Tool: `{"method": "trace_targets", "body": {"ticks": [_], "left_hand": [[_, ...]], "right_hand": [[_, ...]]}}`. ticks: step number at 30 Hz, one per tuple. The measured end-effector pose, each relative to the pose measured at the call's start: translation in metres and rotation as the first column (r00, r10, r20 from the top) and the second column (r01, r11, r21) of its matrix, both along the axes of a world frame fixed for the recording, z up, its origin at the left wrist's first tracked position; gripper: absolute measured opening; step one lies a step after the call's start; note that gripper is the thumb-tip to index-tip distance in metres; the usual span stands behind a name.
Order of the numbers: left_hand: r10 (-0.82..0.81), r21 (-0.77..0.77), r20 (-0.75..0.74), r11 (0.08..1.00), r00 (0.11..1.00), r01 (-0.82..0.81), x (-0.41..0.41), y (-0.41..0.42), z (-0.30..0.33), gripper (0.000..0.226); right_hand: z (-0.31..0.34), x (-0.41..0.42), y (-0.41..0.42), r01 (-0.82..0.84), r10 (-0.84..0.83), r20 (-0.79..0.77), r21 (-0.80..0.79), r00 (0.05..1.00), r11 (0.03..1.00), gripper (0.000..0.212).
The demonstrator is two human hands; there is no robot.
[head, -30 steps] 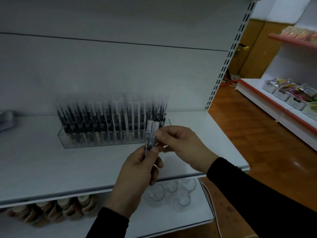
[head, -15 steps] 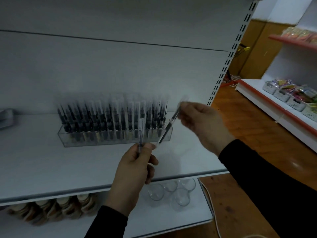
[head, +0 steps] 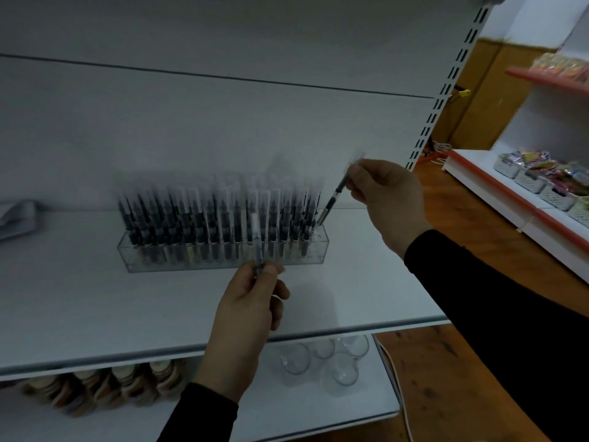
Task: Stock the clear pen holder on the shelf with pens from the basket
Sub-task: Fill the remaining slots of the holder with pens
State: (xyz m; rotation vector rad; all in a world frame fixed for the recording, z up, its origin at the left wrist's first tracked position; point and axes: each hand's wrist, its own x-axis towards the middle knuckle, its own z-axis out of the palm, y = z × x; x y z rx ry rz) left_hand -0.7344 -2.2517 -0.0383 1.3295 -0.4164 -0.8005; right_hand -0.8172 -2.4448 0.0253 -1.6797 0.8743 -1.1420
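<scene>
Fingers of the right hand (head: 387, 199) pinch a slanted pen (head: 334, 194) by its upper end, its lower tip at the right end of the clear pen holder (head: 223, 255). Nearer, the left hand (head: 248, 317) grips a second pen (head: 257, 240) upright, just in front of the holder, which stands packed with pens on the white shelf (head: 95, 307).

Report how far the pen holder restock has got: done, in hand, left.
Done: the clear pen holder on the shelf is packed with upright pens nearly end to end. In hand: the right hand angles a pen into its right end. Left: the left hand holds another pen; the basket is out of view.
</scene>
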Motion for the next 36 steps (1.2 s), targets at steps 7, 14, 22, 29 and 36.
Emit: {"method": "trace_targets", "body": {"ticks": [7,14,22,29,36], "left_hand": [[0.012,-0.012,-0.015,1.000,1.000,-0.013,0.003,0.001,0.000,0.020],[0.013,-0.019,-0.013,1.000,1.000,-0.013,0.005,0.003,-0.001,0.019],[0.008,-0.021,-0.012,1.000,1.000,-0.009,0.006,0.003,-0.001,0.019],[-0.006,-0.015,-0.011,1.000,1.000,0.005,0.005,0.003,-0.001,0.021],[-0.041,-0.024,0.000,0.999,0.999,0.041,-0.001,0.002,0.002,0.022]], "right_hand": [[-0.011,0.006,0.004,-0.004,-0.011,-0.161,-0.087,0.987,0.996,0.009],[-0.021,0.010,0.012,-0.020,-0.062,-0.346,-0.227,0.936,0.974,0.017],[-0.029,0.013,0.018,-0.045,-0.074,-0.414,-0.272,0.907,0.961,0.017],[-0.033,0.010,0.019,-0.020,-0.075,-0.404,-0.226,0.912,0.974,0.020],[-0.031,-0.009,0.042,-0.078,0.087,-0.333,0.040,0.939,0.996,0.024]]}}
